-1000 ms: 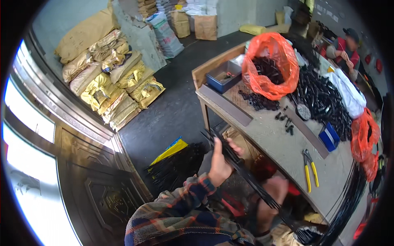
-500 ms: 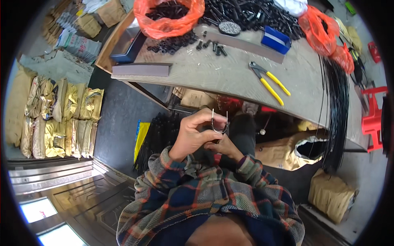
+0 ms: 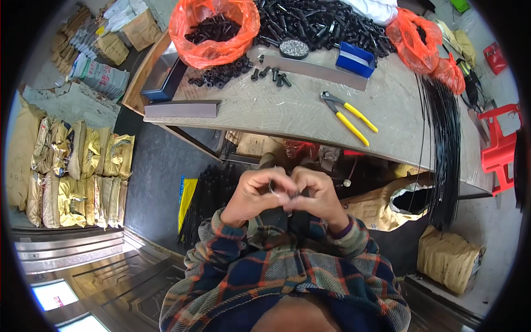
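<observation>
Over my lap, my left hand (image 3: 255, 192) and my right hand (image 3: 317, 193) meet with their fingertips pinched together. A thin bent wire (image 3: 271, 187) shows in part inside the curl of my left fingers; the rest of it is hidden. The right thumb and forefinger press close beside it at the same spot, and I cannot make out just what lies between them. Farther off on the workbench (image 3: 265, 116) lie cutting pliers (image 3: 348, 118) with yellow handles. Several short black tubular parts (image 3: 273, 76) lie loose there too.
An orange plastic bag (image 3: 213, 51) of black parts, a heap of black parts (image 3: 310, 23), a round dish (image 3: 293, 48) and a blue box (image 3: 355, 60) stand on the bench. Long black wires (image 3: 446, 149) hang over its right side. A red stool (image 3: 500, 149) is far right.
My right hand has come up beside my left, fingertips now touching it. The U-shaped wire, earlier upright in plain view, is now mostly covered by fingers. The view has shifted slightly.
</observation>
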Available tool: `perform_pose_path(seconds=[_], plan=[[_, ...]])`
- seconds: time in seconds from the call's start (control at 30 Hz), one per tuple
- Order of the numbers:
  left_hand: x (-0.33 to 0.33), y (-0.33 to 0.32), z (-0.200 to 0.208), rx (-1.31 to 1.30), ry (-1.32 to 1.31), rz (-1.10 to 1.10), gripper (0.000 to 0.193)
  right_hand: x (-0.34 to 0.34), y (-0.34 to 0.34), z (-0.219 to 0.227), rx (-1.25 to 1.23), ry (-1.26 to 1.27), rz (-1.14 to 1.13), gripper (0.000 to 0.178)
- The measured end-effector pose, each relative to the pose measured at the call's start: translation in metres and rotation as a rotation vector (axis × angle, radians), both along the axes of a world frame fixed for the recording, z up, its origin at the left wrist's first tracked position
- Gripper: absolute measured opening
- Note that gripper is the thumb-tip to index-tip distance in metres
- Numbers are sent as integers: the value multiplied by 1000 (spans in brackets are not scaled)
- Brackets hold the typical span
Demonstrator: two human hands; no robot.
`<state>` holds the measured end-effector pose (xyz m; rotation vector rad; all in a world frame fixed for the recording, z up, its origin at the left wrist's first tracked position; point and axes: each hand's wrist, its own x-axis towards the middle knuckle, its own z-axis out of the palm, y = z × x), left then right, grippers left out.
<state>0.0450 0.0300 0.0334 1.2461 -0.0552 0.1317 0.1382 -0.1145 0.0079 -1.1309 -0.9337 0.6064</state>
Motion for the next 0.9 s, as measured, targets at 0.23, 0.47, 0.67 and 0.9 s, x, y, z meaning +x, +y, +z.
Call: perform_pose_path(seconds=[0.23,0.47,0.67,0.9], plan=[[9,18,-11,-78,-33,9,14,104,33,38,-426,37,162,9],[14,25,-28,-111,-21,50,14,181,164,23,-449,-854,-276,7],[6,34,-31,-184,-8,7,17,193,227,16,-807,-1327,-442,15],[3,37,-28,-212,-14,-1,17,193,224,13,-753,-1346,-417,23]])
